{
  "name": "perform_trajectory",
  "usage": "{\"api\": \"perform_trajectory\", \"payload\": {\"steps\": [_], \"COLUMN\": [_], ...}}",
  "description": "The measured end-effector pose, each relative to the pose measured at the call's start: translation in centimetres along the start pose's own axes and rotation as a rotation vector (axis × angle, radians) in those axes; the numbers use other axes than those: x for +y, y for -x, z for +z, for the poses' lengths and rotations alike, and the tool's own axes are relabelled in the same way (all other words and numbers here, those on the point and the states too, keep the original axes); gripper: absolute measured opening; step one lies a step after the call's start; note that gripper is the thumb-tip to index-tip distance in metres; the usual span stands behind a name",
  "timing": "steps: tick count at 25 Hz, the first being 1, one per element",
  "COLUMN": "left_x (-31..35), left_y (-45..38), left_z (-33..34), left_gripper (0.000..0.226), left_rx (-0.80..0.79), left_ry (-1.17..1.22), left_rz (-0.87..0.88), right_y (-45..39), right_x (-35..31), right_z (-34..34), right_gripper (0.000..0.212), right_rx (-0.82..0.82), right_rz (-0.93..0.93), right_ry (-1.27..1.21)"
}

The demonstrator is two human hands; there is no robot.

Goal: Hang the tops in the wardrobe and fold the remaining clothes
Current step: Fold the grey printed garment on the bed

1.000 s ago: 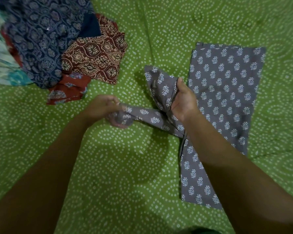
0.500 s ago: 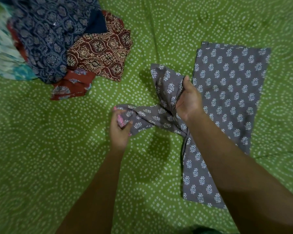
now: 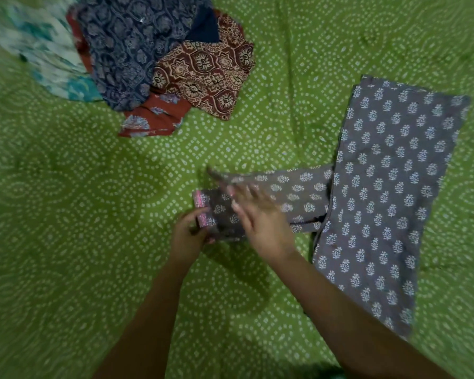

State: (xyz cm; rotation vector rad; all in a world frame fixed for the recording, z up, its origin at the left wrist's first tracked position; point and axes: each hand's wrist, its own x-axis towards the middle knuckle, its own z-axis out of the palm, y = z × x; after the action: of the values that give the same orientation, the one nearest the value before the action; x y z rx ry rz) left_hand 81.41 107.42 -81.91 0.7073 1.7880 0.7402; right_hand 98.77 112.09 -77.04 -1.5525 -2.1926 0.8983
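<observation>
Grey top, white floral print, lay flat on green sheet, sleeve out toward fingers. Left hand pinched the pink-trimmed cuff. Right hand rested on sleeve, fingers straight, blurred. Clothes pile well beyond fingertips.

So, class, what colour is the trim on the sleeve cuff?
Pink trim on the grey sleeve, head view.

- Left hand, forearm reaching in from below, curls its fingers around the pink-edged end of a grey printed sleeve.
- Right hand, motion-blurred, lies flat on it, fingers straight and spread.
</observation>
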Motion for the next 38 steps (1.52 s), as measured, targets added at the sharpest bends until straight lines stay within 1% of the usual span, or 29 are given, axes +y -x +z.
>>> {"api": "perform_trajectory", "payload": {"steps": [1,2,3,4,5,7,8,9,10,11,13,14,16,19,20,21,23,24,25,26,28,29,32,33,34,35,36,37,38], "left_x": [-0.3,-0.2,0.1,0.1,0.4,0.8,1.0,1.1,1.1,0.9,0.7,0.5,0.2,0.4,0.5,0.5,0.2,0.1,0.0,0.1,0.5,0.7,0.8,0.7,0.6,0.5,0.2,0.0,-0.4], "left_y": [-0.3,-0.6,-0.9,-1.2,-1.5,-1.6,-1.5,-1.5,-1.4,-1.3,-0.9,-0.7,-0.7,-1.0,-1.1,-1.1,-1.1,-1.0,-1.0,-1.0,-0.9,-0.9,-0.9,-1.0,-1.0,-1.0,-1.0,-1.0,-1.0], "left_z": [0.0,0.2,0.7,1.4,2.0,3.1,3.4,3.6,3.8,4.0,4.8,5.2,5.3,5.1,5.1,5.2,5.0,4.9,4.9,4.9,5.1,5.1,5.1,5.2,5.3,5.4,5.4,5.4,5.3], "left_gripper": [0.026,0.019,0.016,0.025,0.032,0.029,0.028,0.029,0.032,0.035,0.041,0.045,0.046,0.04,0.04,0.039,0.039,0.038,0.037,0.037,0.036,0.037,0.039,0.041,0.04,0.038,0.034,0.03,0.028], "left_rx": [0.037,0.087,0.128,0.192,0.234,0.295,0.329,0.36,0.383,0.412,0.46,0.463,0.419,0.38,0.383,0.387,0.396,0.397,0.395,0.388,0.379,0.382,0.396,0.401,0.413,0.424,0.435,0.444,0.453], "left_ry": [0.003,0.021,0.059,0.057,0.019,-0.239,-0.353,-0.418,-0.463,-0.502,-0.559,-0.59,-0.655,-0.641,-0.623,-0.619,-0.635,-0.646,-0.65,-0.65,-0.64,-0.637,-0.638,-0.63,-0.618,-0.597,-0.576,-0.559,-0.557], "left_rz": [-0.014,-0.088,-0.151,-0.172,-0.14,-0.065,-0.083,-0.124,-0.147,-0.129,-0.06,-0.053,-0.089,-0.119,-0.121,-0.107,-0.044,0.001,0.033,0.044,0.028,0.018,0.03,0.041,0.054,0.076,0.107,0.132,0.151], "right_y": [0.5,1.0,1.6,2.0,2.3,2.4,2.2,1.9,1.6,1.4,1.0,1.1,1.2,1.1,0.9,0.7,0.4,0.7,1.3,2.1,4.0,4.9,6.9,7.3,7.4,7.5,7.7,7.9,7.9], "right_x": [0.0,0.1,0.3,0.7,1.1,1.9,2.6,3.3,4.0,4.7,5.9,6.1,6.2,5.9,6.0,6.4,7.4,8.2,9.0,9.8,10.4,10.3,10.0,10.3,10.7,11.1,11.6,12.4,13.3], "right_z": [2.0,3.9,5.5,6.6,7.1,7.0,6.8,6.5,6.1,5.6,5.2,5.1,5.3,4.6,4.0,3.2,1.6,1.0,0.7,0.5,0.9,1.2,2.1,1.8,1.2,0.5,-0.1,-0.6,-0.8], "right_gripper": [0.048,0.059,0.066,0.067,0.065,0.057,0.056,0.058,0.064,0.068,0.065,0.062,0.056,0.061,0.063,0.063,0.06,0.06,0.065,0.07,0.064,0.062,0.069,0.071,0.07,0.068,0.066,0.069,0.073], "right_rx": [-0.144,-0.302,-0.412,-0.462,-0.46,-0.37,-0.324,-0.308,-0.316,-0.33,-0.341,-0.361,-0.37,-0.403,-0.414,-0.378,-0.174,-0.101,-0.069,-0.052,-0.001,-0.011,-0.111,-0.12,-0.087,-0.004,0.094,0.182,0.228], "right_rz": [-0.061,-0.081,-0.094,-0.107,-0.116,-0.157,-0.174,-0.178,-0.176,-0.173,-0.182,-0.187,-0.217,-0.316,-0.29,-0.209,-0.018,0.07,0.127,0.138,0.061,0.039,-0.015,-0.016,0.027,0.13,0.289,0.481,0.671], "right_ry": [0.175,0.306,0.391,0.434,0.468,0.547,0.578,0.599,0.619,0.652,0.721,0.749,0.769,0.807,0.821,0.829,0.848,0.823,0.772,0.721,0.67,0.639,0.56,0.528,0.493,0.452,0.397,0.318,0.216]}}
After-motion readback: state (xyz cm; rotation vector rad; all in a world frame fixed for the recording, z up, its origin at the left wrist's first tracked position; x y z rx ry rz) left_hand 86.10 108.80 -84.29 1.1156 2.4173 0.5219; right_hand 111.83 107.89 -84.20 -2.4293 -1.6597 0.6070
